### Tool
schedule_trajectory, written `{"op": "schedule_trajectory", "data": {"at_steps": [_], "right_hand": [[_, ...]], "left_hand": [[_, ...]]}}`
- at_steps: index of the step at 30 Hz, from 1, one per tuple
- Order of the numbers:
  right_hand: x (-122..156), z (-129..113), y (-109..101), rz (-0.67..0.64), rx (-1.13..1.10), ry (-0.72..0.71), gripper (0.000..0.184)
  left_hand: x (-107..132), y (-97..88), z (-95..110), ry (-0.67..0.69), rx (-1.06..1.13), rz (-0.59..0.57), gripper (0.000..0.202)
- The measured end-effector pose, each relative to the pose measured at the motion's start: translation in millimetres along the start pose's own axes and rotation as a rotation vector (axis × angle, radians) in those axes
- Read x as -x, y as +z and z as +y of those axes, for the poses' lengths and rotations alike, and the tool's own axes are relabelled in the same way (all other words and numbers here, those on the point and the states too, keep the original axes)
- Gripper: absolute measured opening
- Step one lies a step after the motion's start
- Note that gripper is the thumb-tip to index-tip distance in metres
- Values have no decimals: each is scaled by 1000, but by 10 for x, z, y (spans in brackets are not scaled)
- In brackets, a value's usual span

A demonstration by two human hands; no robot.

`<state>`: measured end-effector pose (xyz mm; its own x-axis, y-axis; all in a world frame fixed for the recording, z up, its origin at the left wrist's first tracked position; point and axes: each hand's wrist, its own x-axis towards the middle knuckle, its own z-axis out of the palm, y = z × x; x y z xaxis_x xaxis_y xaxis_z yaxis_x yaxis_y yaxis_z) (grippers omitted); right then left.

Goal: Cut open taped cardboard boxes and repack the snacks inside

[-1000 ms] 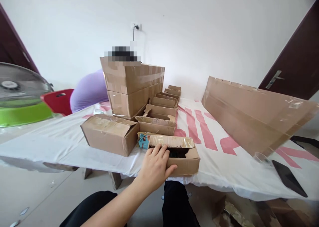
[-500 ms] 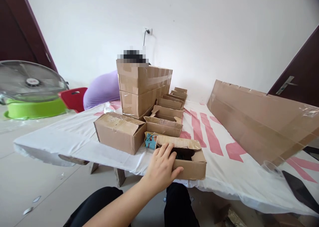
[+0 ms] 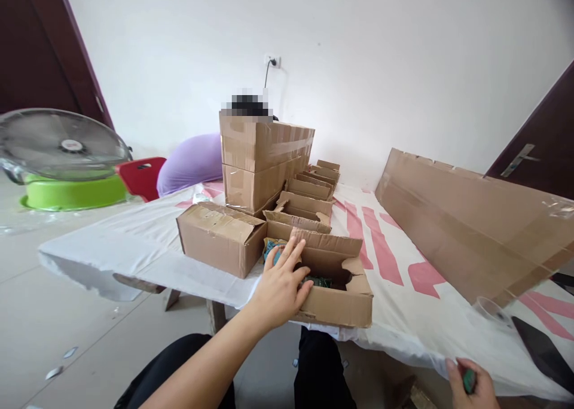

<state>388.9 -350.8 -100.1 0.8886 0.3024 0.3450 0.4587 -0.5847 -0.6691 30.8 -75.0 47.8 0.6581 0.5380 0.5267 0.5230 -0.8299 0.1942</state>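
Observation:
My left hand (image 3: 281, 286) lies over the left end of the nearest small cardboard box (image 3: 338, 308), fingers stretched out toward its raised back flap. Inside this box some green items (image 3: 319, 281) show, partly covered by my hand and the box walls. A blue packet (image 3: 270, 249) pokes out behind my fingers. At the lower right, by the table's front edge, my right hand (image 3: 475, 388) pinches a small green piece (image 3: 469, 381); its kind is too small to make out.
A closed carton (image 3: 219, 241) stands left of the near box. Behind are a row of open boxes (image 3: 307, 188) and stacked cartons (image 3: 240, 185), with a person in purple (image 3: 191, 164) beyond. On the right are a large cardboard panel (image 3: 466, 217), a clear cup (image 3: 491, 310) and a dark flat object (image 3: 542, 352).
The near box's back flap has swung up, opening it wider. My left hand has shifted slightly left. My right hand has come into view with the green piece.

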Motion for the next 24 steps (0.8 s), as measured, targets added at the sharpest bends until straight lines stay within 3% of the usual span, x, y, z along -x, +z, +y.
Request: {"op": "schedule_trajectory", "data": {"at_steps": [3,7,15,18,21,23,24], "right_hand": [[-244,-383,85,-132,57,-169,60],[-453,-822,285,-310,197,-392,59],[-800,-1044,771,-527,296,-607,48],[-840,-1348,723,-478,128,-631,41],[-710,-1924,517,-412,-104,-663,37],[-539,-2363,385,-497,-227,-757,31],[-446,-2569,343,-608,-238,-823,28]], "left_hand": [[-21,22,-112,-78,42,-79,47],[-64,42,-313,-144,180,-170,79],[-118,35,-522,-104,307,-240,100],[-128,52,-584,-47,351,-218,108],[-136,75,-618,-18,430,-209,111],[-141,82,-618,-32,488,-227,110],[-142,81,-612,-42,508,-235,109]]}}
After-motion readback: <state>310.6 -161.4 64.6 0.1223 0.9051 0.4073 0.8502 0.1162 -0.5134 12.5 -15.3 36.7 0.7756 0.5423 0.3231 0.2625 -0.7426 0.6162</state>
